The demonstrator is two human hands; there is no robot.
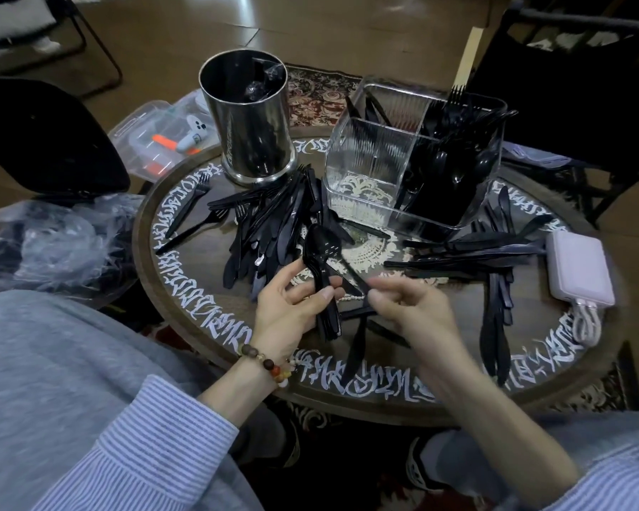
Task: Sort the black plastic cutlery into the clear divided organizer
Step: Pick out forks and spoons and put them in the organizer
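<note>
Holding hand: the left hand (292, 307) is gripping a stack of black spoons (320, 267), just in front of the clear organizer (384, 171).
Right hand (406, 307): blurred, fingers curling; grip unclear.
Loose cutlery (273, 215): lying on the bench (207, 285) beside the organizer.

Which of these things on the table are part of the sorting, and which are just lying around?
Part of the job:
clear organizer
spoons in left hand
loose cutlery pile

Just lying about:
metal cup
power bank
plastic box

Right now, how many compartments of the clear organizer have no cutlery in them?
1: the near-left compartment of the clear organizer. The other three hold black cutlery.
</note>
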